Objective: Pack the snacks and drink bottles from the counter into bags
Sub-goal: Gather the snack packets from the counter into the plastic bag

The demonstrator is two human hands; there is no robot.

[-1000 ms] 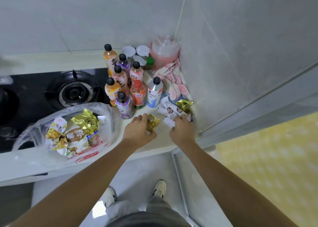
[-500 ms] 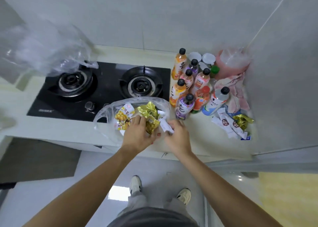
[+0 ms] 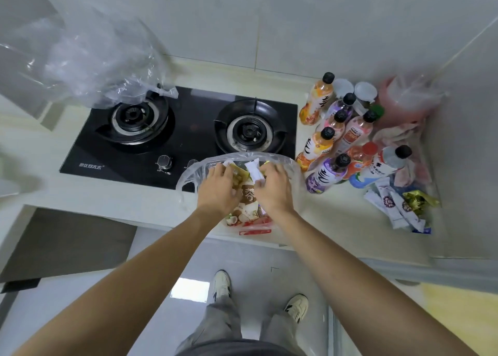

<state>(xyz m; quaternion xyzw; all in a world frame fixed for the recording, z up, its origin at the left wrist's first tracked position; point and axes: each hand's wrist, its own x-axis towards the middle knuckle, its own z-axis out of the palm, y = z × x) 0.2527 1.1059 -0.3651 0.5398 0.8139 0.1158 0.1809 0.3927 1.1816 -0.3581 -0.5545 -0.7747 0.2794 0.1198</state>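
Note:
A clear plastic bag (image 3: pixel 292 167) lies open on the counter's front edge, with snack packets inside. Both my hands are over its mouth. My left hand (image 3: pixel 219 190) holds a gold snack packet (image 3: pixel 238 175). My right hand (image 3: pixel 273 191) pinches a white sachet (image 3: pixel 254 170). Several drink bottles (image 3: pixel 339 140) stand in a cluster to the right of the stove. More white sachets (image 3: pixel 390 207) and a gold packet (image 3: pixel 419 200) lie on the counter at the far right.
A black two-burner gas stove (image 3: pixel 183 132) sits behind the bag. A second empty clear bag (image 3: pixel 99 59) is on the left burner. A pink container (image 3: pixel 407 99) and a cloth (image 3: pixel 401 140) fill the back right corner by the wall.
My hands have carried the gold packet and the white sachet from the right corner leftward and now hold them inside the bag's mouth. The view has swung left.

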